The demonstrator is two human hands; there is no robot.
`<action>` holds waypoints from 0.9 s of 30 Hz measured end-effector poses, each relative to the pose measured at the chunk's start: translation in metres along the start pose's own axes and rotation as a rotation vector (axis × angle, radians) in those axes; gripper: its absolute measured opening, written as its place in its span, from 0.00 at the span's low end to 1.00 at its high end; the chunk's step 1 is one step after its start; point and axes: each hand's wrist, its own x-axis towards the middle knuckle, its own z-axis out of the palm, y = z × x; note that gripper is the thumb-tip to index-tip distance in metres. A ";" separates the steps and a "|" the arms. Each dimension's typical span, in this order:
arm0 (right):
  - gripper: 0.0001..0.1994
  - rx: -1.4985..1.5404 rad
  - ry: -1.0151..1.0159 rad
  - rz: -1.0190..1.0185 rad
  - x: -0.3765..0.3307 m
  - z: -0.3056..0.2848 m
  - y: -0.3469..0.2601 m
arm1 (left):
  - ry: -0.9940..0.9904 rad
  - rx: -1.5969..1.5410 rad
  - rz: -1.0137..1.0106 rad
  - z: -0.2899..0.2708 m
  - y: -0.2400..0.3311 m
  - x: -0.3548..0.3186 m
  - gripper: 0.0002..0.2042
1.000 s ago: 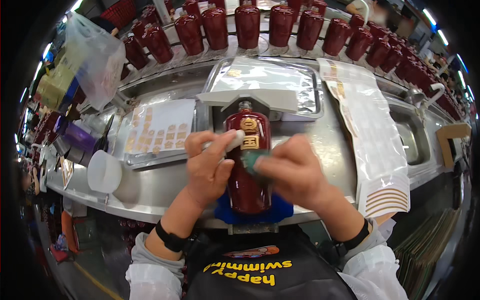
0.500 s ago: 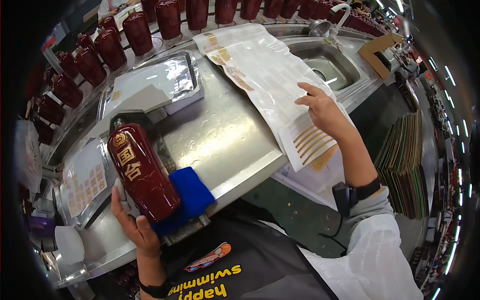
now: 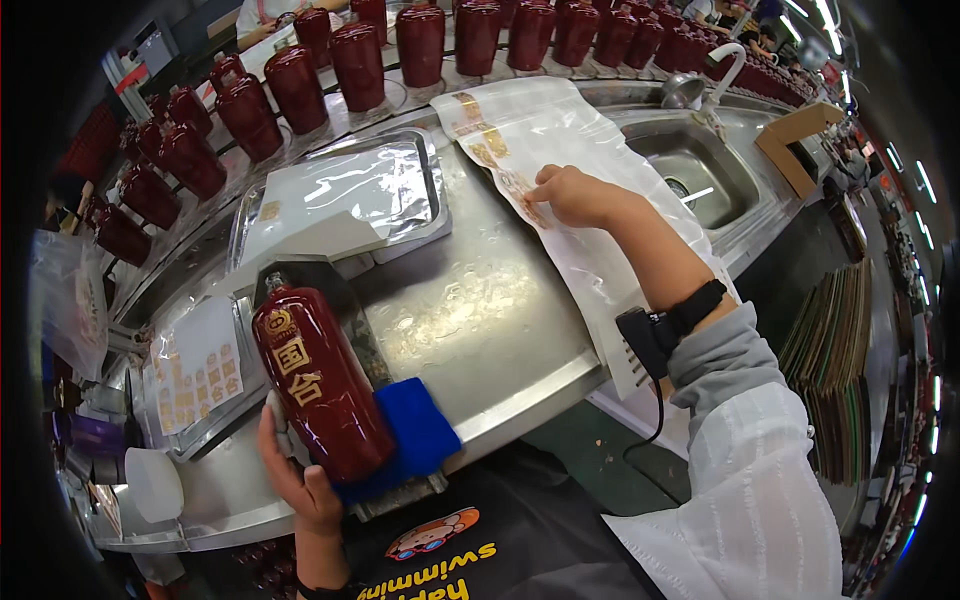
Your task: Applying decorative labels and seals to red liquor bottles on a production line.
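Observation:
A dark red bottle (image 3: 330, 400) with gold characters lies tilted on a dark support, its neck pointing away from me. My left hand (image 3: 305, 485) curls against its lower left side, with a small greyish-white piece between fingers and glass. Under the bottle's lower right side is a folded blue cloth (image 3: 420, 425). My right hand (image 3: 575, 197) has its fingertips drawn together at the gold decals (image 3: 513, 185) along the left edge of a white plastic-like sheet (image 3: 600, 150). Whatever is in that pinch is too small to make out.
A metal tray (image 3: 440, 190) with a wet white sheet stands behind the bottle. Another tray (image 3: 225, 425) with gold decals lies at left. Beyond, several red bottles (image 3: 420, 45) line a conveyor. A sink (image 3: 735, 195) with a tap is at far right, beside an open cardboard box (image 3: 785, 150).
My right hand has moved left over the sheet to the gold decals, and its spread fingers have come together. My left hand stays by the bottle. The whole view has shifted slightly.

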 end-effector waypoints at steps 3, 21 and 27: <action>0.29 0.013 -0.033 -0.140 0.042 0.006 0.027 | 0.021 0.024 0.013 0.003 0.006 0.002 0.41; 0.24 0.089 0.137 -0.239 0.086 0.007 0.024 | -0.077 0.049 0.046 -0.002 -0.003 -0.002 0.41; 0.24 0.143 0.129 -0.346 0.103 0.001 0.024 | -0.008 0.081 0.083 0.001 0.000 0.000 0.38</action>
